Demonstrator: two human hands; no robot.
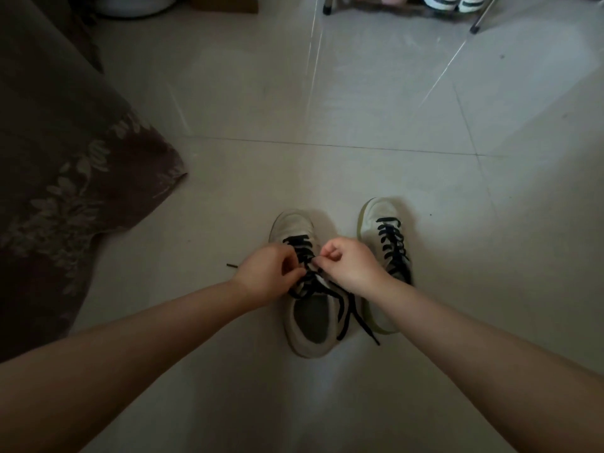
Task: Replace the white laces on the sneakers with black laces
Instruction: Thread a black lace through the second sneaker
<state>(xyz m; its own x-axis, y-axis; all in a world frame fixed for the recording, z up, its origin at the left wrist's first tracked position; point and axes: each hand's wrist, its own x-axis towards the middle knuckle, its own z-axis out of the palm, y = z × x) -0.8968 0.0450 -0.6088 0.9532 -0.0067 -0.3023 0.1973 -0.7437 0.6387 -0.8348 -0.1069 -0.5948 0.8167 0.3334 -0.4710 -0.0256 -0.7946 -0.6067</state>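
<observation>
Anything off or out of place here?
Nothing damaged or spilled. Only loose ends: the near sneaker's black lace trails untied over its side onto the floor, and another lace tip pokes out beside the left hand. The far sneaker looks fully laced.

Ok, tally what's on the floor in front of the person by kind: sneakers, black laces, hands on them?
Sneakers: 2, left sneaker and right sneaker
Black laces: 2, lace being worked, lace on the other
Hands: 2, left hand, right hand
Total: 6
</observation>
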